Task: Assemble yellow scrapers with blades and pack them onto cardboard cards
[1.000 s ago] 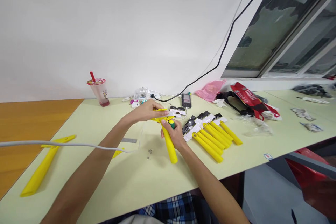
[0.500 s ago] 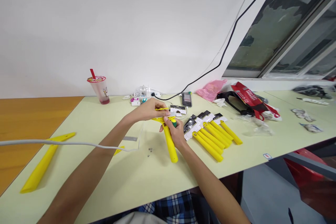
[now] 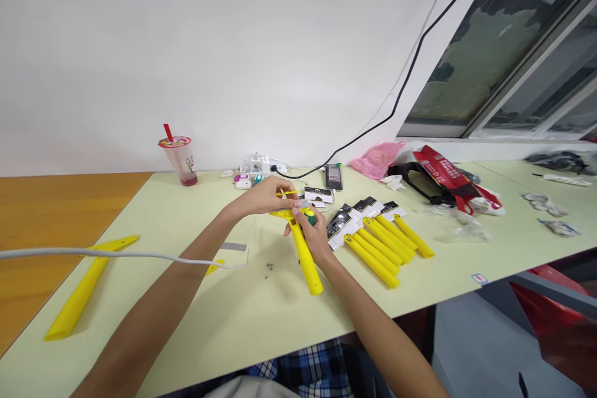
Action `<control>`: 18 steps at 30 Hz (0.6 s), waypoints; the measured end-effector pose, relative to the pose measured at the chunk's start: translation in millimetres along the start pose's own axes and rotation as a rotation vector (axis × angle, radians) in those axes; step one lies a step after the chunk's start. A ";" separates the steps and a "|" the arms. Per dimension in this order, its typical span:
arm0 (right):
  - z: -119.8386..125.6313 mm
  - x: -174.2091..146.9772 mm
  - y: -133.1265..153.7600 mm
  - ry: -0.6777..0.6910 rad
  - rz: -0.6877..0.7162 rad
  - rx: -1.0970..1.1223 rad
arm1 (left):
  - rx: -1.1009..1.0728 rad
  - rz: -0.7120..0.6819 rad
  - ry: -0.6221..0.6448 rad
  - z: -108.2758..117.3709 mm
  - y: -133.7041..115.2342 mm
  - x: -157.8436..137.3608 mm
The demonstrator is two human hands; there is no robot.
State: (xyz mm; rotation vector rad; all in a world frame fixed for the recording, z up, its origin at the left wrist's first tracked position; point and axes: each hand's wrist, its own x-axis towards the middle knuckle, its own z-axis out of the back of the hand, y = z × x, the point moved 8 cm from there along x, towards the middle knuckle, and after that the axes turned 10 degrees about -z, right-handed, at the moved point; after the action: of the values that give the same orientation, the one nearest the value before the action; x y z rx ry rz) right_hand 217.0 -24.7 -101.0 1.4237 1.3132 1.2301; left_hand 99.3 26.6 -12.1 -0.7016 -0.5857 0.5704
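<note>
My right hand [image 3: 316, 235] is wrapped round a yellow scraper [image 3: 308, 261], its handle slanting down toward me. A green-and-yellow tool handle, seemingly a screwdriver [image 3: 310, 217], is tucked in the same hand. At the scraper's head, my left hand [image 3: 273, 194] pinches a grey metal blade [image 3: 305, 204] against it. A thin yellow piece [image 3: 288, 192] also sticks out between the left fingers. Below on the table lie several small screws [image 3: 269, 267], another metal blade [image 3: 233, 247] and a small yellow plate [image 3: 214, 267], partly hidden by a cable.
Several yellow scrapers with black-and-white cards [image 3: 373, 249] lie at right. Another yellow scraper [image 3: 84, 292] rests at left under a grey cable [image 3: 116, 255]. Behind are a drink cup [image 3: 181, 161], power strip [image 3: 254, 164], phone [image 3: 334, 176], pink bag [image 3: 377, 160] and red bag [image 3: 445, 177].
The scraper's handle end has swung slightly right and toward me. Both hands keep their grip at its head. The whole view has shifted a little.
</note>
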 end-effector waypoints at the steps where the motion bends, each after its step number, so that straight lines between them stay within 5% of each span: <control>1: -0.2 0.3 -0.4 0.004 0.002 0.001 | 0.003 0.000 0.003 0.2 0.0 -0.1; 18: 2.8 0.5 1.2 -0.059 -0.037 0.022 | -0.108 -0.002 0.029 -3.8 1.2 -1.8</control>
State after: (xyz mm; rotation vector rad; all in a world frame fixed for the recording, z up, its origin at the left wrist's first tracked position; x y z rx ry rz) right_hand 220.0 -24.2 -100.3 1.4344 1.3106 1.1441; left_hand 100.2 24.6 -15.8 -0.8095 -0.5936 0.5288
